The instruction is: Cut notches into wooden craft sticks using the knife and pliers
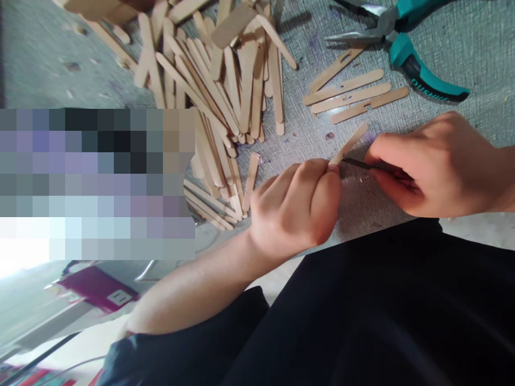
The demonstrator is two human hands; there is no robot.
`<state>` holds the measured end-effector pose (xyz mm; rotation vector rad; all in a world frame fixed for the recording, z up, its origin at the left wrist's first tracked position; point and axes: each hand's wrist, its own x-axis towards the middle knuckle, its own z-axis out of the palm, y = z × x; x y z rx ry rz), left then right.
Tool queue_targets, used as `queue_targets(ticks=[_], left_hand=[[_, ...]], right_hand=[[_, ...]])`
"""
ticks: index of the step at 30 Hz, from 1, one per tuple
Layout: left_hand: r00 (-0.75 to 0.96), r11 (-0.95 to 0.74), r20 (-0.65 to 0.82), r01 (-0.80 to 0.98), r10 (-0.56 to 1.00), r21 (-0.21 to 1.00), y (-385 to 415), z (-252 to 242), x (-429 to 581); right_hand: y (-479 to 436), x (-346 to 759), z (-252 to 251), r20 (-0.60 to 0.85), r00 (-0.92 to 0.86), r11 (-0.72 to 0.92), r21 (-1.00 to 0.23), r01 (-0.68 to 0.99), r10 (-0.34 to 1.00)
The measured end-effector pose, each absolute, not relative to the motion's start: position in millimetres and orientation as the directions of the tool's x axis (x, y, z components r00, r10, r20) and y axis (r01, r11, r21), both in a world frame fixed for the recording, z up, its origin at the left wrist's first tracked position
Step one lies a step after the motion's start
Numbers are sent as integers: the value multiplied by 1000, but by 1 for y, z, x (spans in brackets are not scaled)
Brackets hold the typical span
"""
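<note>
Below the pliers: your left hand clamped on a wooden stick, right hand gripping a thin dark tool, tip apparently at the stick. Brace the stick firmly; press lightly, thumb clear. Notched sticks lie under the pliers' nose; room between pliers and right hand is narrow. The surface ends farther below the pliers.

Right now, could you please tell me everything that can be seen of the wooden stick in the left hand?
The wooden stick looks pale, flat and narrow, with a rounded tip. It slants up and rightward in the picture, over the grey table. The left hand grips and hides its lower part. A thin dark tool in the right hand meets its edge, or nearly, beside the grip.
</note>
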<state>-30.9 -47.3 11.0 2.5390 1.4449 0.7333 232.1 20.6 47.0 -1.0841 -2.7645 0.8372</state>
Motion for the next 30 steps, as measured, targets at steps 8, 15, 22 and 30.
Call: queue_targets(ticks=[8, 15, 22, 30], left_hand=[[474, -559, 327, 789, 817, 253, -52, 10, -35], [498, -611, 408, 762, 765, 215, -48, 10, -32], [521, -682, 537, 716, 664, 147, -36, 11, -23], [523, -682, 557, 722, 646, 113, -39, 0, -27]], right_hand=[[19, 228, 46, -156, -718, 558, -527, 641, 678], [20, 226, 47, -149, -752, 624, -468, 626, 642], [21, 225, 49, -171, -754, 615, -479, 626, 635], [19, 228, 46, -140, -763, 645, -450, 617, 631]])
